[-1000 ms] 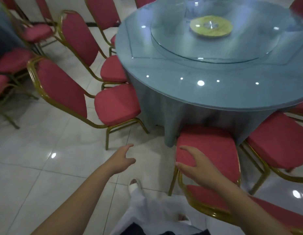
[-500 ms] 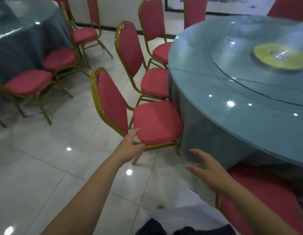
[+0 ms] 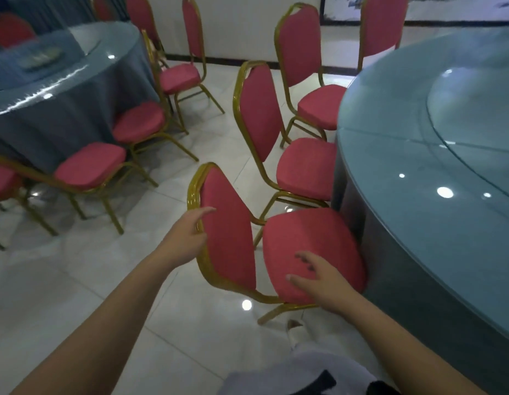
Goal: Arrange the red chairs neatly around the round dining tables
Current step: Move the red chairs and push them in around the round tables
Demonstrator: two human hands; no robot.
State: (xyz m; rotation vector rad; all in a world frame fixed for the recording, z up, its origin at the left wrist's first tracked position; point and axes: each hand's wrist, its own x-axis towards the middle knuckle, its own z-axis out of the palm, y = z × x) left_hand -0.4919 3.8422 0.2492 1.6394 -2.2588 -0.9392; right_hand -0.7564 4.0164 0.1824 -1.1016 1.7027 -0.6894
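Two hands [image 3: 187, 238] [image 3: 324, 280] nearer chair [image 3: 310, 249] (two tables [image 3: 418, 223] [image 3: 62, 109])

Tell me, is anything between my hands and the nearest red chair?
Nothing visible is. The left hand is at the gold backrest frame of the nearest chair, and the right hand is spread over its seat.

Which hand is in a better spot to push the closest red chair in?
Probably the left hand: it touches the gold back edge of the chair, on the side away from the table. The right hand only spreads over the seat.
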